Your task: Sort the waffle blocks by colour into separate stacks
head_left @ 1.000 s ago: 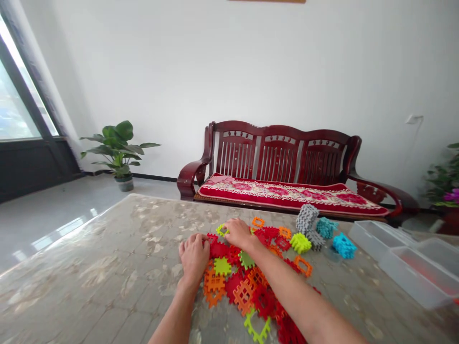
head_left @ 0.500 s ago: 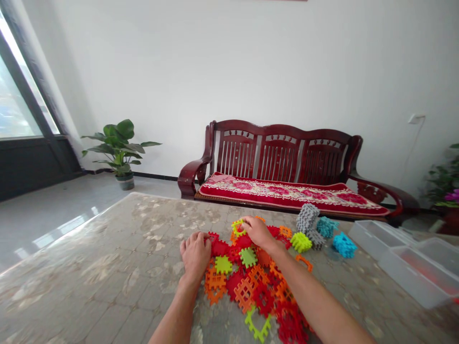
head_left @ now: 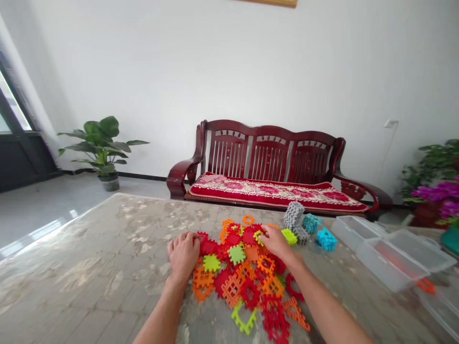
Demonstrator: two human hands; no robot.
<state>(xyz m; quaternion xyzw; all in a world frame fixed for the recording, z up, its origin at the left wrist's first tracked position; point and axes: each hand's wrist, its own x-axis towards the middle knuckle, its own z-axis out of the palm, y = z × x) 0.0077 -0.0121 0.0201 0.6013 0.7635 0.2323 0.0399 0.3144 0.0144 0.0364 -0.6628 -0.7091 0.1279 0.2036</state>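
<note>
A heap of flat notched plastic building tiles, mostly red and orange, lies on the table; one red tile is near its middle. My right hand pinches a yellow-green building tile at the heap's far right side. At the left edge rests my left hand, palm down with fingers loosely spread, touching or just beside a red tile. Between the hands are a light green tile and a solid lime tile. A lime frame tile lies at the near edge.
Beyond my right hand stand grey tile stacks, a lime stack, a teal stack and a blue stack. An open clear plastic box is at the right. A wooden bench stands behind the patterned tablecloth.
My right hand has drawn the yellow-green tile nearer and to the right across the heap. The left hand stays at the left edge. The view has swung slightly right.
</note>
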